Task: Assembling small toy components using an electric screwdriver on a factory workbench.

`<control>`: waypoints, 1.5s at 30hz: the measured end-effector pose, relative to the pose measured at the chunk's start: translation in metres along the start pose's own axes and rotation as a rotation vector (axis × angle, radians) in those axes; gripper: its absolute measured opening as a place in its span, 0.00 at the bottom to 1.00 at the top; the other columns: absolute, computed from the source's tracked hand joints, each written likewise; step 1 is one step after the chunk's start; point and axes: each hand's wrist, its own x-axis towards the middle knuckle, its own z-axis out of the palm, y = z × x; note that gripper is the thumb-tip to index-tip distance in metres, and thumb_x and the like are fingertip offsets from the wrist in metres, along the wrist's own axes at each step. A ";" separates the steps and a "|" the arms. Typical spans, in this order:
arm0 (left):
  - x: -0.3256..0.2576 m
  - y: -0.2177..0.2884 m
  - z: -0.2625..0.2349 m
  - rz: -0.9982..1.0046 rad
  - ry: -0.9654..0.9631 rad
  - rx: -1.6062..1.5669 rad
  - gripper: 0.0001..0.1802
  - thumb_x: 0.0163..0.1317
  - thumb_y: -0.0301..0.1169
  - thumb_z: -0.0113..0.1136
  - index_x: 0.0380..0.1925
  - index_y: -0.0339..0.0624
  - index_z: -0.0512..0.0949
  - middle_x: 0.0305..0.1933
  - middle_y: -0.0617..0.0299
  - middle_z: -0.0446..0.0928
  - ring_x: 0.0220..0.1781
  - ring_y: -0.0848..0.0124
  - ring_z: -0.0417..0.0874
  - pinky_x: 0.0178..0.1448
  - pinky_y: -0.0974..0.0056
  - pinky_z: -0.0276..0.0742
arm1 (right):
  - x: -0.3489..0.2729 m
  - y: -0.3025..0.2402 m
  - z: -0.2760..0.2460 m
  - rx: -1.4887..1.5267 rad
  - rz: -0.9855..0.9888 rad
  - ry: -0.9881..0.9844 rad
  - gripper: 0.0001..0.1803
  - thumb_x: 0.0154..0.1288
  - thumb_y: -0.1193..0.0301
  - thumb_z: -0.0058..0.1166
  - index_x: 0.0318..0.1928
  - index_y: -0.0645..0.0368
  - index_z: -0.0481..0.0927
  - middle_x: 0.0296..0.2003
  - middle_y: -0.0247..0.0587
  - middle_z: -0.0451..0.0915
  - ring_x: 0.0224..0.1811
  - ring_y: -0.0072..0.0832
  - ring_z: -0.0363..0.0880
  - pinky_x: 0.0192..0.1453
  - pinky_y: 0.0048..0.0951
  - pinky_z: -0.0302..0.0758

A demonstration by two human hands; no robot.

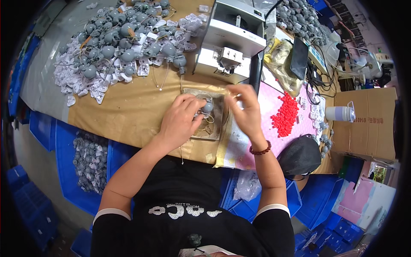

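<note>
My left hand (182, 118) reaches over a shallow, square metal tray (214, 136), its fingers curled and thumb bent in. Against those fingertips sits a small grey ball-shaped part (207, 106) with a thin pale wire (209, 118) looping beside it. My right hand (246, 112) is raised just right of the tray, its fingers bent toward the thumb. Motion blurs its fingertips, so whether they hold anything is unclear. A dark bead bracelet circles that wrist.
Grey ball-shaped parts (128, 55) and white plastic pieces (68, 81) pile up at the back left. A metal machine (231, 32) stands behind the tray. To the right lie red caps (284, 115), a black mesh bag (300, 155) and a cardboard box (364, 124). Blue bins (68, 171) flank me.
</note>
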 end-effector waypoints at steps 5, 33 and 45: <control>0.001 0.000 -0.001 -0.010 -0.005 -0.015 0.20 0.55 0.24 0.69 0.49 0.40 0.77 0.49 0.53 0.80 0.60 0.50 0.76 0.62 0.51 0.74 | -0.008 -0.010 0.028 0.108 0.186 -0.099 0.06 0.65 0.76 0.64 0.41 0.64 0.84 0.35 0.38 0.78 0.33 0.23 0.77 0.36 0.23 0.75; -0.006 -0.061 -0.135 -0.050 0.052 0.711 0.16 0.54 0.29 0.70 0.43 0.42 0.79 0.42 0.57 0.79 0.50 0.55 0.77 0.50 0.52 0.72 | -0.016 0.097 -0.148 -0.254 0.327 0.203 0.07 0.73 0.72 0.56 0.42 0.65 0.82 0.31 0.33 0.81 0.31 0.19 0.76 0.37 0.22 0.73; 0.037 -0.106 -0.073 -0.040 0.092 0.890 0.16 0.54 0.32 0.69 0.42 0.46 0.78 0.43 0.61 0.78 0.54 0.59 0.74 0.53 0.51 0.68 | -0.013 0.101 -0.160 -0.951 -0.013 -0.110 0.08 0.59 0.79 0.57 0.40 0.60 0.83 0.38 0.45 0.81 0.44 0.45 0.79 0.48 0.41 0.77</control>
